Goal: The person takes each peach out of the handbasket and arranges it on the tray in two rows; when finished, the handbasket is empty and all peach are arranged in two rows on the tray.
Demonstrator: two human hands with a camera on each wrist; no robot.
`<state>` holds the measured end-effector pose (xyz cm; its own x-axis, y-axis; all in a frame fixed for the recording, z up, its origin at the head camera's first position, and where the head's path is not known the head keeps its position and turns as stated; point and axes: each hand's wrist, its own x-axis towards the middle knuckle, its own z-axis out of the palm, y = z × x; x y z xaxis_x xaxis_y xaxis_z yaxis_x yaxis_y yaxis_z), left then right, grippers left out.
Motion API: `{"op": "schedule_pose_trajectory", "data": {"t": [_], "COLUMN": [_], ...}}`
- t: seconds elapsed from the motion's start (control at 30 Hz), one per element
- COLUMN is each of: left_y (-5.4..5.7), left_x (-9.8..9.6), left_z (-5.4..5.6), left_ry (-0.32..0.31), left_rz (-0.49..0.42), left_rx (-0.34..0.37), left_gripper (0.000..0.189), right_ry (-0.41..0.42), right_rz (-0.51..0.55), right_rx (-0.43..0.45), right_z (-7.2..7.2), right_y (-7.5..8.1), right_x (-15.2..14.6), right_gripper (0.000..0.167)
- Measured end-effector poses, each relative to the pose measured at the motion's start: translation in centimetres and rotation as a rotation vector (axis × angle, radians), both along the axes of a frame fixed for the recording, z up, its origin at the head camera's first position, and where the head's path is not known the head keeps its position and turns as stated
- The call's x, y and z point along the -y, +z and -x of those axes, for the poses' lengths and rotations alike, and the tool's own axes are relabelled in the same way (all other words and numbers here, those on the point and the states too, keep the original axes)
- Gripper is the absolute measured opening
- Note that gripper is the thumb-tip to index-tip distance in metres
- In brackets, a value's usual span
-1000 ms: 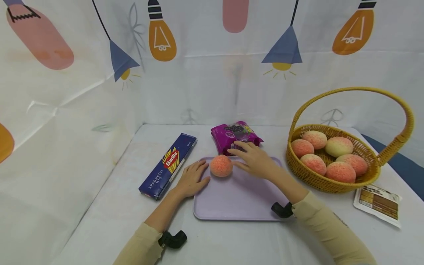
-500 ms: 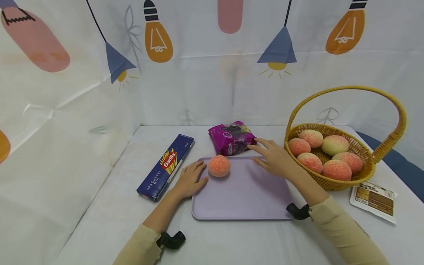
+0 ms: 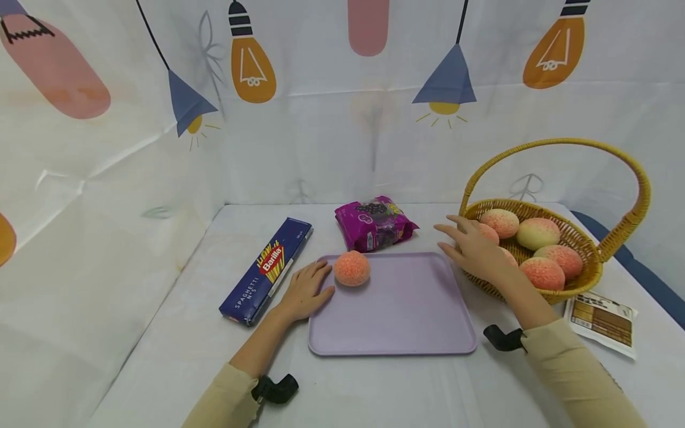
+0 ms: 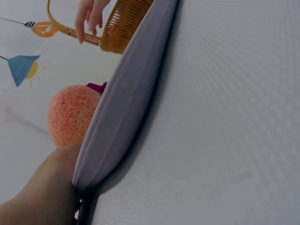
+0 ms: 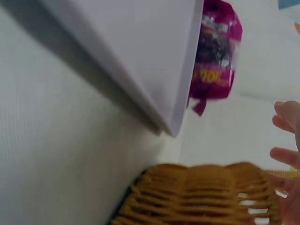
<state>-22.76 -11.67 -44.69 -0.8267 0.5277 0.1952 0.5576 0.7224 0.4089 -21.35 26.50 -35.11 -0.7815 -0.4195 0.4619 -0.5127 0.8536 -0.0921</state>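
Observation:
A peach point(image 3: 351, 268), speckled orange-pink, lies on the lilac tray point(image 3: 396, 315) near its back left corner. My left hand point(image 3: 305, 294) rests at the tray's left rim, fingers extended beside the peach; the left wrist view shows the hand point(image 4: 51, 187) at the tray's edge. Over the left rim of the wicker basket point(image 3: 594, 279) hovers my right hand point(image 3: 476, 249), its fingers spread and holding nothing. Several peaches point(image 3: 541, 273) lie in the basket, two of them partly hidden by this hand. In the right wrist view, the fingers point(image 5: 286, 157) appear above the basket's wicker side.
A blue spaghetti box point(image 3: 266, 270) lies slanted left of the tray. Behind the tray sits a purple snack bag point(image 3: 374, 223). A brown-and-white packet point(image 3: 602, 324) lies by the basket's front, whose tall arched handle point(image 3: 562, 142) rises above it.
My right hand has moved right, from beside the peach and the purple bag to the basket's left rim. The left hand and the peach on the tray stay in place.

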Motion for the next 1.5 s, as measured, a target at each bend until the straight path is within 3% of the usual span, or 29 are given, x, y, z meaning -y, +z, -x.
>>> {"op": "schedule_pose_trajectory", "data": {"t": [0.13, 0.33, 0.57, 0.7, 0.93, 1.23, 1.5], "left_y": [0.0, 0.1, 0.0, -0.1, 0.0, 0.1, 0.2], "left_x": [0.0, -0.1, 0.0, 0.0, 0.0, 0.0, 0.0], "left_z": [0.0, 0.0, 0.0, -0.1, 0.0, 0.1, 0.0], "left_ry": [0.000, -0.003, 0.002, 0.005, 0.001, -0.003, -0.008], "left_rz": [0.006, 0.007, 0.006, 0.005, 0.001, 0.003, -0.007], "left_rx": [0.004, 0.000, -0.009, -0.010, -0.009, -0.013, -0.027], "left_gripper": [0.057, 0.057, 0.057, 0.057, 0.057, 0.057, 0.056], "right_ry": [-0.039, 0.011, 0.031, 0.017, -0.071, -0.108, -0.156], "right_rz": [0.010, 0.093, 0.114, 0.109, 0.081, -0.009, -0.059], "right_rx": [-0.025, -0.032, -0.040, 0.030, 0.236, 0.200, 0.322], "right_z": [0.4, 0.7, 1.0, 1.1, 1.3, 1.4, 1.8], "right_y": [0.1, 0.1, -0.7, -0.8, -0.1, -0.7, -0.4], "right_x": [-1.3, -2.4, -3.3, -3.8, -4.3, -4.8, -5.0], "right_gripper": [0.033, 0.021, 0.020, 0.020, 0.024, 0.026, 0.036]}}
